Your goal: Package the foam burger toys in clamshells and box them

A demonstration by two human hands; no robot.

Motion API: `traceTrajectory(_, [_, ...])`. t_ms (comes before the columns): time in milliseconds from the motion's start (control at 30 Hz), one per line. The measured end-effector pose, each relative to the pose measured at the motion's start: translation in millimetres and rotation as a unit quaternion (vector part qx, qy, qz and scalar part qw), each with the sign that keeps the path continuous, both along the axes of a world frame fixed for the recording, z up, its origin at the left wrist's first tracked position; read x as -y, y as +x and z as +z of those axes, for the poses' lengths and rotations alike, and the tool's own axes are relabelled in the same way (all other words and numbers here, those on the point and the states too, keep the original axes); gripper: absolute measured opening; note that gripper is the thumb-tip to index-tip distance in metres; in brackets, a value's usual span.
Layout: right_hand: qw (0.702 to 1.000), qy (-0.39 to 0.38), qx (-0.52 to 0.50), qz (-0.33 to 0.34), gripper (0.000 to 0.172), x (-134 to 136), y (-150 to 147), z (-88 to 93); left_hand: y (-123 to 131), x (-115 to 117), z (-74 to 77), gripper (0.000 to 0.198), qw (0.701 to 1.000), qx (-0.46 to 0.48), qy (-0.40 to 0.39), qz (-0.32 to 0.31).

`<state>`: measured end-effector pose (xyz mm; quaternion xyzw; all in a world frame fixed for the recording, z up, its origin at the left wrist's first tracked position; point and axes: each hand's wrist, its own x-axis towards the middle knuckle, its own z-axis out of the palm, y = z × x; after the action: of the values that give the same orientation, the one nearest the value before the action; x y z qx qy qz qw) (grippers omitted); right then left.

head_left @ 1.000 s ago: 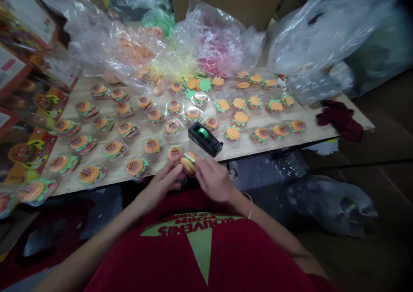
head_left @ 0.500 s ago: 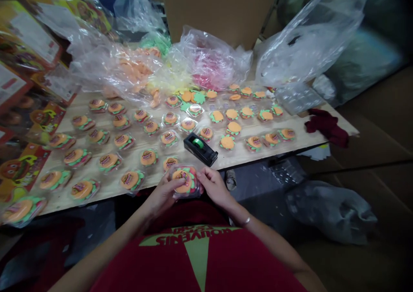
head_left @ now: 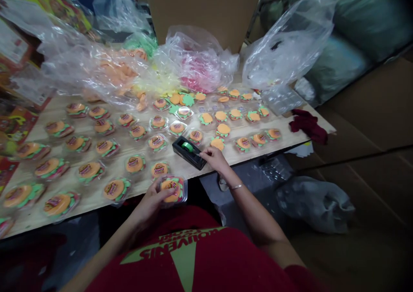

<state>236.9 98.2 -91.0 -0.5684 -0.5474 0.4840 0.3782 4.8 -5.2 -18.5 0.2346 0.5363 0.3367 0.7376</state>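
The left hand [head_left: 151, 200] holds a packaged burger [head_left: 173, 187], the right [head_left: 214, 159] at a tape dispenser [head_left: 189, 153].

So it's a pale wooden table [head_left: 179, 160], and the easiest landmark is the black tape dispenser [head_left: 190, 154] near its front edge. Left of the dispenser it's basically rows of labelled toy burgers [head_left: 135, 163] in clear cases, right out to the corner. Just right of it are a couple of plain-topped burgers [head_left: 222, 130], and further right three labelled ones [head_left: 259, 139] in a row. Behind it you've got loose green cutouts [head_left: 187, 99] and orange discs [head_left: 175, 98], then crumpled clear bags [head_left: 200, 70] with orange, yellow and pink bits in them. Way over to its right there's clear plastic packaging [head_left: 282, 100] and a dark red cloth [head_left: 308, 126].
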Motion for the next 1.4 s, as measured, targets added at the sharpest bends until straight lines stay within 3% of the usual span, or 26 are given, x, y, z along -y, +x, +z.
traceTrajectory(200, [0.997, -0.023, -0.079, 0.003, 0.042, 30, 18, -21.5, -1, -6, -8.1, 0.044, 1.000, 0.006, -0.004, 0.007])
traceTrajectory(400, [0.998, 0.008, -0.034, -0.042, 0.025, 32, 14, -35.4, 15, -24, -6.7, 0.042, 0.997, 0.069, 0.005, 0.023])
traceTrajectory(567, [0.998, 0.008, -0.050, -0.033, 0.024, 50, 7, -12.3, 23, -27, 0.8, 0.036, 0.995, 0.094, 0.011, 0.032])
traceTrajectory(700, [0.981, -0.023, -0.154, 0.115, 0.032, 77, 0, 18.7, 27, -22, 1.6, 0.035, 0.995, 0.091, 0.025, 0.012])
traceTrajectory(800, [0.981, -0.020, -0.096, 0.168, 0.032, 86, -6, 35.8, 31, -19, 2.2, 0.034, 0.995, 0.093, 0.038, 0.007])
traceTrajectory(867, [0.991, 0.014, -0.012, 0.131, 0.027, 89, -11, 43.2, 33, -18, 3.3, 0.035, 0.995, 0.088, 0.045, 0.013])
traceTrajectory(1000, [0.984, 0.128, 0.118, -0.026, 0.017, 96, -18, 52.5, 40, -16, 3.4, 0.041, 0.995, 0.075, 0.058, 0.039])
traceTrajectory(1067, [0.988, 0.114, 0.091, -0.042, 0.017, 97, -18, 52.9, 47, -15, 0.4, 0.046, 0.993, 0.064, 0.087, 0.054])
traceTrajectory(1133, [0.998, 0.046, 0.001, -0.037, 0.024, 96, -17, 48.8, 56, -16, -4.2, 0.049, 0.989, 0.038, 0.129, 0.058])
traceTrajectory(1233, [0.988, -0.016, -0.123, -0.092, 0.023, 91, -11, 36.6, 73, -20, -10.3, 0.049, 0.984, -0.002, 0.176, 0.041])
traceTrajectory(1333, [0.972, 0.017, -0.153, -0.178, 0.025, 91, -2, 26.5, 93, -29, -11.1, 0.052, 0.984, 0.000, 0.175, 0.030])
traceTrajectory(1400, [0.962, 0.075, -0.094, -0.244, 0.028, 94, 4, 25.4, 105, -33, -8.9, 0.053, 0.985, 0.012, 0.171, 0.023])
